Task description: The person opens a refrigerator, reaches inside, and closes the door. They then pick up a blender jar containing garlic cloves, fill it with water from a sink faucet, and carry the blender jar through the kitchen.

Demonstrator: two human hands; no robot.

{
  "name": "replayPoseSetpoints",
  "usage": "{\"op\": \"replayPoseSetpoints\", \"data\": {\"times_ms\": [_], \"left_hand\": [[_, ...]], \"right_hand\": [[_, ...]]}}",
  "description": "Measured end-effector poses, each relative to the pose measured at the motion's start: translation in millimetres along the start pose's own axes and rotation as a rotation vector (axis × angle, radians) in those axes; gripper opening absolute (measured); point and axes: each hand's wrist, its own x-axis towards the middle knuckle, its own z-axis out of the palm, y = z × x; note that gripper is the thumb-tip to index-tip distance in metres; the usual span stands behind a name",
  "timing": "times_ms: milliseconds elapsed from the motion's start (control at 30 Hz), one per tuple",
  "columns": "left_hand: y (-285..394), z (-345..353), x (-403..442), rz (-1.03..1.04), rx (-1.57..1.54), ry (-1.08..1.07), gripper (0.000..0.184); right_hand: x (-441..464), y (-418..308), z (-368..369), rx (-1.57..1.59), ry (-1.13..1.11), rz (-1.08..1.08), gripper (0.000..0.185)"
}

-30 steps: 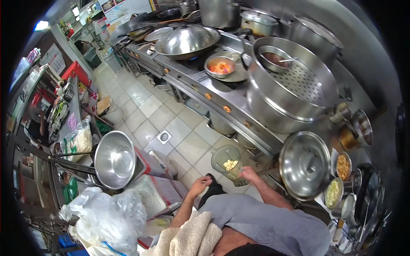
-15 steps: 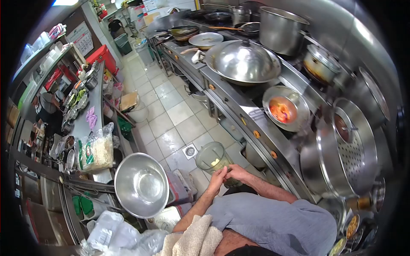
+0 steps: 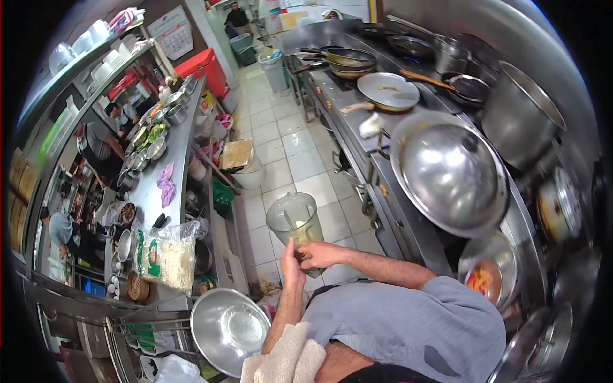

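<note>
A clear blender jug (image 3: 292, 217) is held in front of my body, over the tiled floor, with some pale pieces inside. My left hand (image 3: 292, 263) is closed at the near side of the jug, by its handle. Beside it, my right hand (image 3: 317, 255) wraps round the same handle area, its fingers touching or very close to my left hand. The handle itself is mostly hidden by the fingers. A beige towel (image 3: 287, 357) hangs near my left forearm.
On the right, a stove (image 3: 408, 204) bears a domed lid (image 3: 450, 172), pans and a large pot (image 3: 523, 115). A metal bowl (image 3: 231, 330) stands at lower left. The left counter (image 3: 150, 191) holds bagged noodles (image 3: 167, 258) and bowls. Several people are beyond it and at the back.
My left hand has come over to the jug, joining my right hand. The view has turned right to left, and the jug has moved left with my hands.
</note>
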Motion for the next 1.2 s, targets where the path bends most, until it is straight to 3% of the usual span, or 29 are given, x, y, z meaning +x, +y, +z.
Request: {"op": "replayPoseSetpoints", "data": {"times_ms": [67, 133, 200, 300, 433, 533, 633, 733, 933, 1000, 1200], "left_hand": [[30.8, 19.5, 23.4, 0.109, 0.037, 0.001, 0.023], [46.5, 11.3, 73.2, 0.184, 0.126, 0.083, 0.022], [58.1, 9.1, 126.5, 0.237, 0.137, 0.074, 0.023], [86.6, 13.7, 190.6, 0.256, 0.273, 0.229, 0.024], [125.5, 22.2, 287.0, 0.204, 0.307, 0.15, 0.021], [164.3, 53.0, 339.6, 0.237, 0.322, 0.104, 0.021], [195.2, 76.7, 398.5, 0.284, 0.372, 0.116, 0.021], [220.5, 101.8, 467.1, 0.318, 0.371, 0.095, 0.022], [269.5, 161.8, 595.0, 0.341, 0.444, 0.076, 0.02], [296.8, 188.6, 623.7, 0.317, 0.375, 0.063, 0.02], [359.8, 230.6, 744.4, 0.35, 0.414, 0.14, 0.025]], "right_hand": [[30.8, 1.9, -31.9, -0.008, -0.023, -0.106, 0.041], [65.5, 13.6, -62.6, 0.244, -0.044, -0.176, 0.042], [108.1, 48.9, -89.7, 0.283, -0.011, -0.135, 0.043], [162.3, 105.3, -125.5, 0.193, 0.109, 0.035, 0.041], [210.4, 177.3, -168.5, 0.33, 0.272, 0.393, 0.034], [237.6, 209.1, -197.5, 0.506, 0.407, 0.487, 0.025], [278.0, 238.9, -229.1, 0.665, 0.35, 0.604, 0.021], [333.8, 261.2, -264.7, 0.71, 0.425, 0.606, 0.013], [460.9, 287.6, -377.2, 0.688, 0.418, 0.557, 0.02], [502.9, 283.3, -428.3, 0.638, 0.342, 0.531, 0.03], [631.2, 301.4, -548.6, 0.545, 0.394, 0.342, 0.027]]}}
